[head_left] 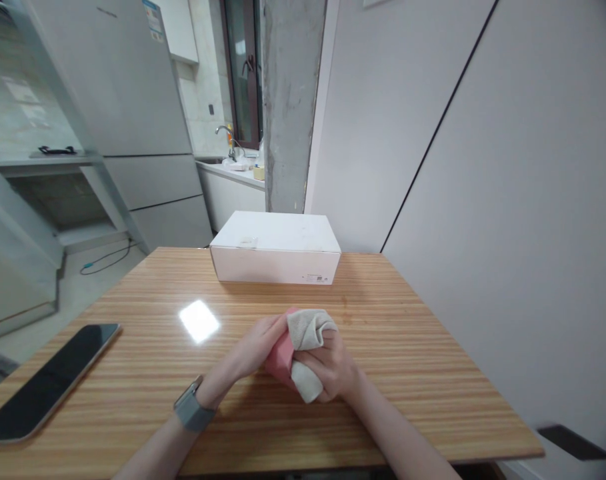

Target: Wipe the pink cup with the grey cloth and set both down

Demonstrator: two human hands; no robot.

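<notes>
Over the front middle of the wooden table [397, 347], both hands meet around a pink object [281, 360] and a beige cloth [310, 330]. My left hand [263, 340], with a grey-banded watch on its wrist, is closed on the pink object from the left. What kind of thing it is I cannot make out, since the hands and cloth cover most of it. Bunched in the fingers of my right hand [333, 367], the cloth presses against the pink object's right side, one fold sticking out above the fingers and another below.
A white box [275, 267] stands at the table's far edge. On the left lies a tablet-like black device [53, 383] with a dark screen. A light wall [457, 200] runs along the right side. Behind are a fridge [133, 87] and a sink counter [233, 177].
</notes>
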